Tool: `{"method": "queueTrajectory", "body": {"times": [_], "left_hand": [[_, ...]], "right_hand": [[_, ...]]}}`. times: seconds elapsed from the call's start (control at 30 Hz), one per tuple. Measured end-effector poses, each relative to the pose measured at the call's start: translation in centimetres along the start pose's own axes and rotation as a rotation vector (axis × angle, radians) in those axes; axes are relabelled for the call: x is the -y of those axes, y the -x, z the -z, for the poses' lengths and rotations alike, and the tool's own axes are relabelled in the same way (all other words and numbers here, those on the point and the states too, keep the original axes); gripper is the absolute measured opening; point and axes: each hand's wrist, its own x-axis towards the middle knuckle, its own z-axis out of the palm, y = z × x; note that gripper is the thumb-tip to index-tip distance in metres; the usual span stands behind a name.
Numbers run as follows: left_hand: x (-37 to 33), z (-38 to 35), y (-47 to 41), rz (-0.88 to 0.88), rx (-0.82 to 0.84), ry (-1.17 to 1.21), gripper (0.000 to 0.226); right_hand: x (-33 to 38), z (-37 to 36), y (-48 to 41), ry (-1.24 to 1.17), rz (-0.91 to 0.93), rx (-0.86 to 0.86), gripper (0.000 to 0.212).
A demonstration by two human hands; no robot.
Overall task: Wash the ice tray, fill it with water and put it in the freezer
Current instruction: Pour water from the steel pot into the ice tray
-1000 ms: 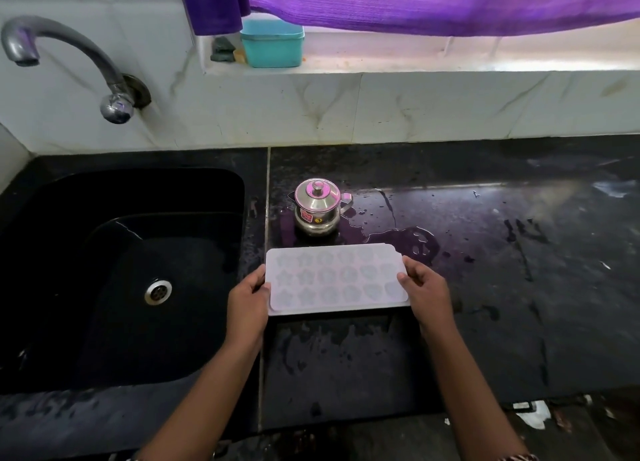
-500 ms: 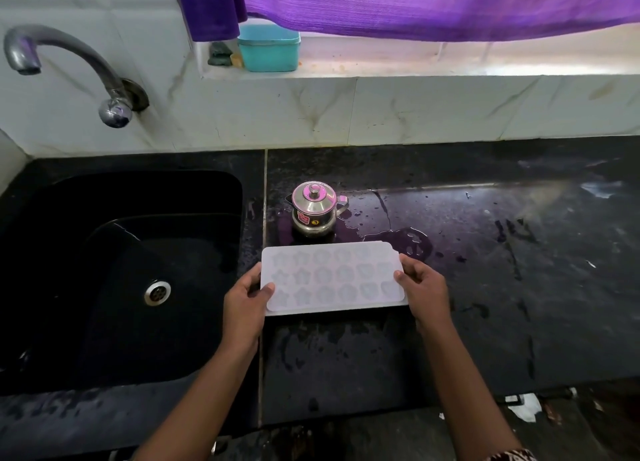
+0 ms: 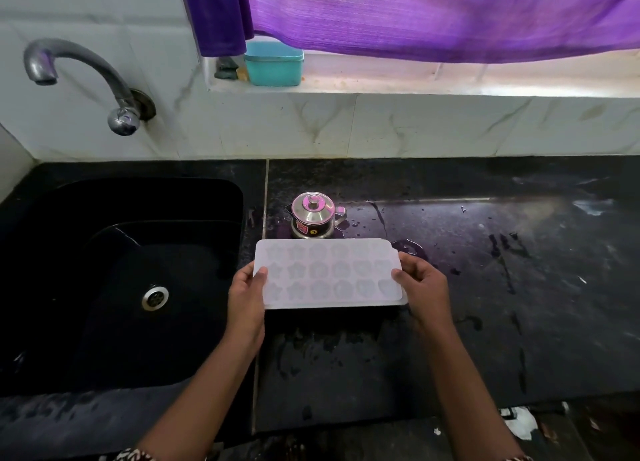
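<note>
Ice tray (image 3: 329, 273) has edged nearer the lidded steel pot (image 3: 312, 215).
Left hand (image 3: 246, 298) and right hand (image 3: 424, 287) grip its short ends; pot's red label is unreadable.

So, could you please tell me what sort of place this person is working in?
Probably a home kitchen: a black sink with a curved wall tap, a wet dark stone counter, and a small steel pot standing just behind the ice tray.
</note>
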Motion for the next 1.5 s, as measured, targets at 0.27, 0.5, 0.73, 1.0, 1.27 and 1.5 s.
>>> {"method": "queueTrajectory", "body": {"times": [0.27,0.5,0.73,1.0,1.27,1.5], "left_hand": [[-0.9,-0.1,-0.2,0.059,-0.024,0.113,0.015],[-1.2,0.5,-0.9,0.074,-0.042,0.107,0.017],[-1.4,2.3,-1.7,0.085,-0.069,0.117,0.022],[-3.1,5.6,-1.9,0.074,-0.1,0.152,0.029],[-6.1,9.7,-1.2,-0.043,-0.199,0.133,0.034],[-2.0,19.9,-9.2,-0.105,-0.362,0.049,0.097]], "right_hand": [[2.0,-0.4,0.0,-0.019,0.027,-0.002,0.021],[2.1,-2.4,-0.2,-0.148,-0.044,-0.045,0.009],[2.5,-4.0,0.1,-0.307,-0.275,0.049,0.011],[4.1,-7.1,1.6,-0.374,-0.27,0.221,0.028],[5.4,-13.6,1.9,-0.353,-0.274,0.355,0.031],[7.1,-19.6,2.4,-0.278,-0.218,0.483,0.023]]}}
